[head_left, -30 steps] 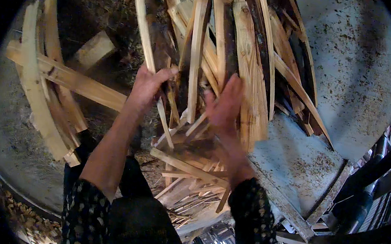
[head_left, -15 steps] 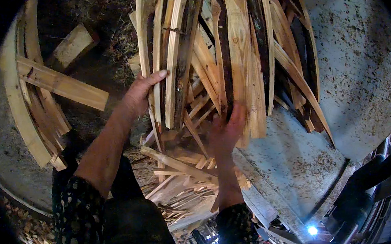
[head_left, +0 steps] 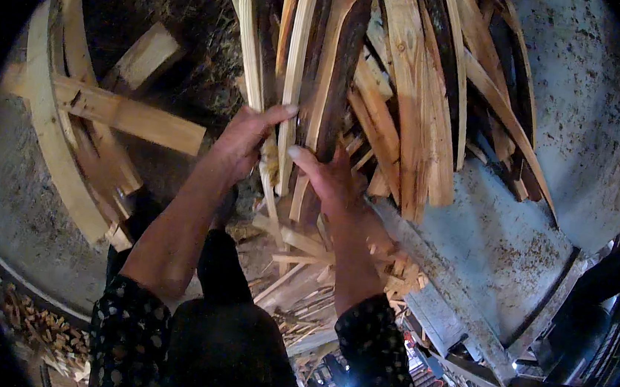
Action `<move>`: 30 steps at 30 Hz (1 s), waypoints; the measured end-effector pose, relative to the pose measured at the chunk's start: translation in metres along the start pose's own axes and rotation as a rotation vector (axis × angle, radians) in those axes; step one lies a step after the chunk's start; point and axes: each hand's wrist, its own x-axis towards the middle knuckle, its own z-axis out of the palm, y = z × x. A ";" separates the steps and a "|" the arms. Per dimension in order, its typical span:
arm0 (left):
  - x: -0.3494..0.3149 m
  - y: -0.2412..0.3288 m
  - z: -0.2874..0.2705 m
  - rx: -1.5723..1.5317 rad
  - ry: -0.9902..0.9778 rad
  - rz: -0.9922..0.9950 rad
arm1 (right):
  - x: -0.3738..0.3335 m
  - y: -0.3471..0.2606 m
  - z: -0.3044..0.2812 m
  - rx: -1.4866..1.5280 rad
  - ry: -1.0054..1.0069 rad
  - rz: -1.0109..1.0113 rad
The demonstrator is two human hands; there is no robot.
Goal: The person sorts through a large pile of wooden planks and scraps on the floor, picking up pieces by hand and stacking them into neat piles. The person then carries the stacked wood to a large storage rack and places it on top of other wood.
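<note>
My left hand (head_left: pixel 243 146) is closed around a few long, thin wooden slats, its thumb lying across a pale slat (head_left: pixel 298 65). Close beside it, my right hand (head_left: pixel 332 184) grips a bark-edged slat (head_left: pixel 328 83) from the right, thumb in front and fingers mostly hidden behind the wood. The slats in both hands stand side by side, their far ends running out at the top of the view. Just right of them leans a bundle of other rough slats (head_left: pixel 416 99), some with dark bark.
A rusty, pale blue metal surface (head_left: pixel 559 90) spreads on the right. Several boards (head_left: pixel 66 163) lean at the left, crossed by a short plank (head_left: pixel 145 122) near a wood block (head_left: pixel 144 54). Splintered scraps (head_left: pixel 298 319) lie below my hands, and cut wood pieces (head_left: pixel 51 325) at lower left.
My right hand has moved left, from the wider slats to the bark-edged slat beside my left hand, and has closed on it. The whole view has shifted somewhat.
</note>
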 end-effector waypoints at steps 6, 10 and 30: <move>-0.097 -0.051 0.015 -0.088 0.031 -0.175 | -0.111 0.004 -0.024 -0.239 -0.144 0.118; -0.245 -0.259 0.009 0.037 -0.141 -0.513 | -0.297 0.070 -0.067 -0.185 -0.253 0.532; -0.094 -0.055 -0.025 0.451 0.211 0.225 | -0.027 0.001 -0.117 -0.615 0.551 -0.510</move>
